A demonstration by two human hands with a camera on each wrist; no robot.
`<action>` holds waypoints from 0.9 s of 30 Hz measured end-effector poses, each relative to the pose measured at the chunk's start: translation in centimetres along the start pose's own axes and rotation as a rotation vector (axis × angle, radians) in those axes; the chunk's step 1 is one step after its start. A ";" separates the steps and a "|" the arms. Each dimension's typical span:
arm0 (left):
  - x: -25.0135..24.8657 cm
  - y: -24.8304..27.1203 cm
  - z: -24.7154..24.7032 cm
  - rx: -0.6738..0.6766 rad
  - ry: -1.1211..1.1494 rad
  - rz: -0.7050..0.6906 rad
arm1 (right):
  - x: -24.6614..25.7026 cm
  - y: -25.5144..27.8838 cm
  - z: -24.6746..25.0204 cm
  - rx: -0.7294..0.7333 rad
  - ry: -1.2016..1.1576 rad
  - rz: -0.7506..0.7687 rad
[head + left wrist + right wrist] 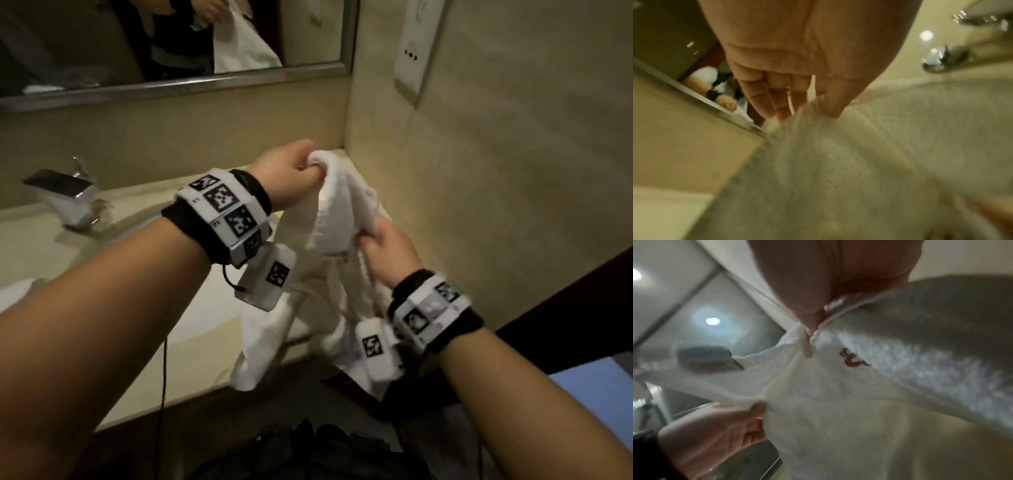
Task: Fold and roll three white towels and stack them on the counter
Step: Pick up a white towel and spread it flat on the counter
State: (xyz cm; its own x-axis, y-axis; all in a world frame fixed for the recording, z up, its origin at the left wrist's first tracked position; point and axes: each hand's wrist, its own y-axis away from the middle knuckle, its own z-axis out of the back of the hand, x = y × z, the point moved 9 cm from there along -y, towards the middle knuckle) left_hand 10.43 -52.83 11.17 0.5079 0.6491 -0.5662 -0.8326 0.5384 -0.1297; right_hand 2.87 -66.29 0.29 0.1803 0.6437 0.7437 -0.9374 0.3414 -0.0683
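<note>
A white towel hangs crumpled in the air over the right end of the beige counter, near the corner of the walls. My left hand grips its upper edge, fingers curled round the cloth. My right hand pinches a lower fold closer to me. The rest of the towel droops past the counter's front edge. In the left wrist view my fingers pinch the towel. The right wrist view shows the towel with small red stitched letters and my left hand holding it. Only this one towel shows.
A chrome tap stands at the left over the sink basin. A framed mirror hangs behind the counter. A white wall fixture is on the right wall. Dark bags lie on the floor below.
</note>
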 end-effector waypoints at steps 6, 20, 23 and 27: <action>0.2 2.3 1.1 0.056 -0.103 -0.150 | 6.7 -2.3 8.1 -0.082 0.007 0.248; 4.8 2.3 6.4 -0.216 0.383 0.036 | -5.4 0.4 2.5 0.397 0.694 -0.134; 8.1 2.6 8.5 -0.349 0.668 0.129 | -8.7 0.5 3.0 0.416 0.730 -0.255; 12.6 3.2 9.9 -0.426 0.790 0.223 | -5.9 -1.9 6.8 0.135 0.468 -0.235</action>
State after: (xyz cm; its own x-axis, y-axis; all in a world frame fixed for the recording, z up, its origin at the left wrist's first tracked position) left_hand 16.29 -37.61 11.69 0.1585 0.0746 -0.9845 -0.9834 0.1007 -0.1507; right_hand 1.53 -75.42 0.58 0.4743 0.8076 0.3504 -0.8802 0.4417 0.1735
